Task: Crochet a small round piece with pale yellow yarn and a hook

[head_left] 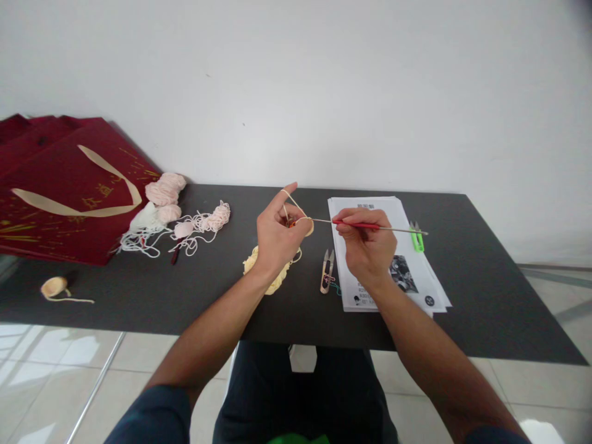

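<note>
My left hand [279, 237] pinches a small pale yellow crochet piece [311, 228] between thumb and fingers, most of it hidden. A strand of yarn [296, 205] runs tight over its raised index finger. In my right hand [370, 253] is a crochet hook [370, 226], held by its red grip like a pen. The hook's thin metal tip points left and meets the piece at my left fingertips. Partly behind my left wrist lies a pale yellow yarn ball [277, 282]. Thread snips [327, 277] rest on the table between my forearms.
Printed sheets [342, 259] lie under my right hand, with green snips [417, 240] at their right edge. To the left are pink yarn balls [165, 188], tangled white yarn [143, 237] and dark red gift bags [55, 185]. A small cream crocheted cup [54, 287] sits near the table's front left edge.
</note>
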{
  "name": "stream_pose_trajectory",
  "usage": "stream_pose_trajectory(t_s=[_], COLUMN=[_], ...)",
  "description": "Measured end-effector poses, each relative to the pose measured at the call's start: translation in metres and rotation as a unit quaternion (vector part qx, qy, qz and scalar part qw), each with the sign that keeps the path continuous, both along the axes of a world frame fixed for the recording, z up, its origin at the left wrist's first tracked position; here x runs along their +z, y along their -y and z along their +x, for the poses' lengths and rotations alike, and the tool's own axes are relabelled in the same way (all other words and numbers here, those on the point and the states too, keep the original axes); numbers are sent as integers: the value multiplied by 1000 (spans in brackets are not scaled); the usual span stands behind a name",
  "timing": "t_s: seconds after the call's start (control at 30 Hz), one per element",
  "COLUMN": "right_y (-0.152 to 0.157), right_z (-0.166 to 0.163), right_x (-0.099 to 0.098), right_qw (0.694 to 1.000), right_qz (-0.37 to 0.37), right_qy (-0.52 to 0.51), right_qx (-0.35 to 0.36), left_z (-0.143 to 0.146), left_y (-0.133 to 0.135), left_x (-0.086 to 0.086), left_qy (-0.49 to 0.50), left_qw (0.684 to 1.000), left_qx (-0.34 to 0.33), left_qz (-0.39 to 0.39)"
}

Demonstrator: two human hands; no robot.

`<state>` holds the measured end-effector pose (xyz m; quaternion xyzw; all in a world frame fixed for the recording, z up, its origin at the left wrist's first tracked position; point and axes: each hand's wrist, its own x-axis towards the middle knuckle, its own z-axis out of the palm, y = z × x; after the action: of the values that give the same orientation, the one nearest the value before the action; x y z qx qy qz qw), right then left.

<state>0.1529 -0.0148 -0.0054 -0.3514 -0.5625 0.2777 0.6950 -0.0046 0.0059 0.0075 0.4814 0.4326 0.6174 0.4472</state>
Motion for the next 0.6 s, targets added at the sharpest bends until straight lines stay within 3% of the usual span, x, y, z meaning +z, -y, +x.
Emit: stream_pose_trajectory(t_s=[0.3,0.6], right_y=[-4,-6], right_z=[4,4], right_x=[-1,4], right_qw=[994,973], right_qz=[-55,-82], right_qy=[-92,-186], right_qx=[35,112], left_z=[-2,-7], left_y=[1,-7], left_x=[6,-5], left_qy=[5,53], left_qw=[999,994], left_qx=[-51,-92], left_qz=[13,17])
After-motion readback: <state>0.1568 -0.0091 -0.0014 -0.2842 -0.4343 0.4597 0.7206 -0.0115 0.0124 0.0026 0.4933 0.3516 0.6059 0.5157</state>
